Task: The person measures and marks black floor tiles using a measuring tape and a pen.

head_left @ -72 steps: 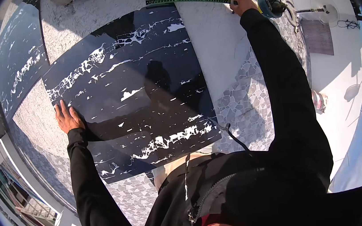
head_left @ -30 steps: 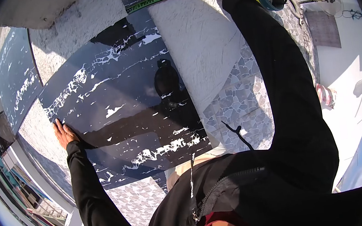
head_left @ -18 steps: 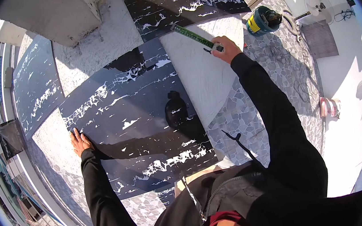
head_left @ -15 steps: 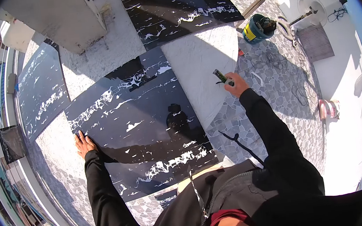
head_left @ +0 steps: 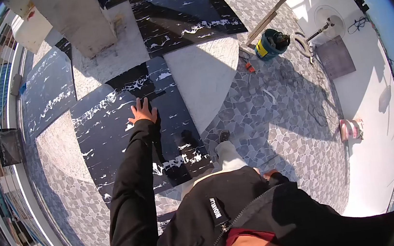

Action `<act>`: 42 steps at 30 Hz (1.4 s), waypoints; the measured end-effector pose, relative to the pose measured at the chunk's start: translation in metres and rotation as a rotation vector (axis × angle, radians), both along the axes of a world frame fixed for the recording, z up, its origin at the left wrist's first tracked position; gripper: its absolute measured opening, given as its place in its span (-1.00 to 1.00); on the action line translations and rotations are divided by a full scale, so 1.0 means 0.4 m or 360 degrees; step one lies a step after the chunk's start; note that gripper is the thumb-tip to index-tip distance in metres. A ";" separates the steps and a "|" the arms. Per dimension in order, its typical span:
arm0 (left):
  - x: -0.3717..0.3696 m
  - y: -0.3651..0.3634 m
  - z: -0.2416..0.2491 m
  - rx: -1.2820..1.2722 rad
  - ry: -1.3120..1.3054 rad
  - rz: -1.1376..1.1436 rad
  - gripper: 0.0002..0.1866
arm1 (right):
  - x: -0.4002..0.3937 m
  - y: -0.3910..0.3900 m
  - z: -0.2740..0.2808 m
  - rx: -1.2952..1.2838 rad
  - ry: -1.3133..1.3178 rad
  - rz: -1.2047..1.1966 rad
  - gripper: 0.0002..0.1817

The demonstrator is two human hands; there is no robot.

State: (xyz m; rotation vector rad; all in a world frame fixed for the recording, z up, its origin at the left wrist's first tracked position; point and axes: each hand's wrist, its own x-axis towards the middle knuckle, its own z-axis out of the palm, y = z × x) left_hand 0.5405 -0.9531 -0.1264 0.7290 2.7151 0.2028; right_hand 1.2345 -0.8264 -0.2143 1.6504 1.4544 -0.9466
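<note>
A large black slab with white marble-like veins (head_left: 112,147) lies in front of me. My left hand (head_left: 142,113) is over its middle with the fingers spread and nothing in them, its dark shadow beside it. Down by my right hip, my right hand (head_left: 271,174) shows only in part beside the black jacket. Its fingers are mostly hidden, so I cannot make out anything in it.
More black veined slabs (head_left: 185,17) lie beyond, around a pale square pillar (head_left: 76,25). On the grey stone-patterned floor (head_left: 254,111) stand a dark green bucket (head_left: 262,50) and an orange-red item (head_left: 249,67). A wooden pole (head_left: 280,4) leans at the right.
My left hand has moved from the slab's left edge to its middle. My right hand has come back from the right, where it held a small green-and-black tool, to my hip.
</note>
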 end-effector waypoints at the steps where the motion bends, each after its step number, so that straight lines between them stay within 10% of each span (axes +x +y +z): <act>1: 0.037 0.074 0.047 -0.0035 -0.0095 0.0081 -0.24 | 0.112 0.036 -0.110 -0.0057 0.0045 0.0919 -0.68; 2: 0.057 0.133 0.080 -0.0068 -0.0192 0.0172 -0.22 | 0.069 0.130 -0.244 -0.0117 0.0087 0.1848 -0.66; 3: 0.060 0.173 0.076 -0.0131 -0.0221 0.0278 -0.16 | 0.035 0.151 -0.218 0.0183 0.0347 0.1141 -0.72; 6: 0.051 0.210 0.072 -0.0186 -0.0316 0.0362 -0.11 | -0.037 0.306 -0.109 0.0570 0.0738 0.1529 -0.69; 7: 0.048 0.214 0.064 -0.0195 -0.0321 0.0379 -0.10 | -0.038 0.355 -0.105 0.0211 0.1002 0.0143 -0.65; 16: 0.011 0.316 0.002 -0.0332 -0.0230 0.0418 -0.14 | -0.030 0.800 0.013 -0.0034 0.0779 0.0319 -0.71; 17: 0.027 0.345 0.029 -0.0276 -0.0251 0.0631 -0.11 | -0.078 0.800 0.089 0.0013 0.0502 -0.0380 -0.72; 21: -0.003 0.416 -0.043 -0.0510 -0.0076 0.0889 -0.10 | -0.077 0.852 0.098 0.0213 0.0635 -0.0603 -0.69; 26: -0.006 0.485 0.004 -0.0147 -0.0243 0.1151 -0.17 | -0.018 0.890 -0.030 0.0206 0.0645 0.0335 -0.64; 38: -0.198 0.594 0.036 -0.0332 -0.0363 0.0655 -0.27 | -0.231 1.237 -0.321 0.0020 0.0580 0.1076 -0.63; 40: -0.191 0.592 0.029 -0.0332 -0.0338 0.0649 -0.30 | -0.331 1.268 -0.104 -0.0023 0.0546 0.1178 -0.63; 41: -0.184 0.595 0.036 -0.0349 -0.0319 0.0644 -0.30 | -0.602 1.153 0.120 0.0126 0.0680 0.0647 -0.63; 42: -0.173 0.592 0.011 -0.0359 -0.0331 0.0670 -0.30 | -0.637 1.202 0.068 0.0134 0.0869 0.0531 -0.66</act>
